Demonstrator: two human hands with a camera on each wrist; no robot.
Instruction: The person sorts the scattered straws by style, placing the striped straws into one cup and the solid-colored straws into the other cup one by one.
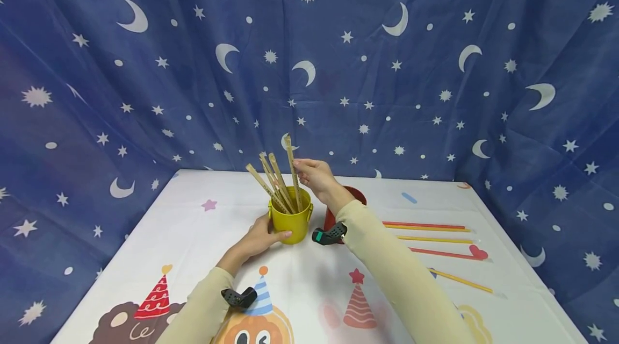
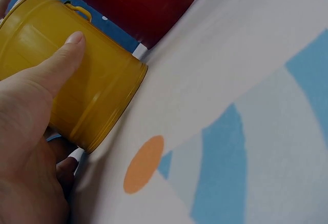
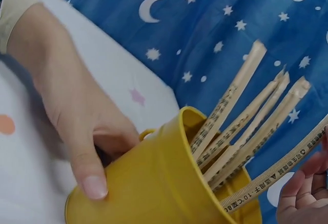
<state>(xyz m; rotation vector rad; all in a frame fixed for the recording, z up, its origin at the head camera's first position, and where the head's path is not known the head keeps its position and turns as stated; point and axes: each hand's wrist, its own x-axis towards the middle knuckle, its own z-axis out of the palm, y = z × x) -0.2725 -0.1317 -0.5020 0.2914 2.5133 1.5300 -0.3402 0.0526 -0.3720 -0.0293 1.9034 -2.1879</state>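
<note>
Blue cloth backdrop (image 1: 309, 64) with white moons and stars hangs behind and to both sides of the table (image 1: 193, 236), meeting its far edge. Table wears a white cover printed with party hats, stars and cartoon faces.

Yellow metal bucket (image 1: 290, 223) stands upright near the middle of the table, a bit towards the far edge. Small handle visible on its rim in the left wrist view. Red cup (image 1: 355, 194) sits just beside it on the right, mostly hidden behind the right forearm; touching or not, cannot tell.

Left hand (image 1: 258, 236) is curled round the near-left side of the bucket, thumb (image 2: 61, 60) pressed flat on the wall, other fingers wrapped round the far side low down.

Right hand (image 1: 314, 174) is above the bucket rim, fingertips pinching one wooden ruler (image 1: 293, 172) part-way up its length; that ruler's lower end is inside the bucket, nearly upright. Printed scale and lettering readable on it in the right wrist view.

Other wooden rulers (image 1: 271, 183), about four, stand in the bucket and lean left, fanned apart at the top.

Long thin sticks (image 1: 425, 226), red and yellow, lie flat towards the right edge of the table, roughly parallel, well apart from the bucket. One red stick ends in a heart shape (image 1: 479, 251).
</note>
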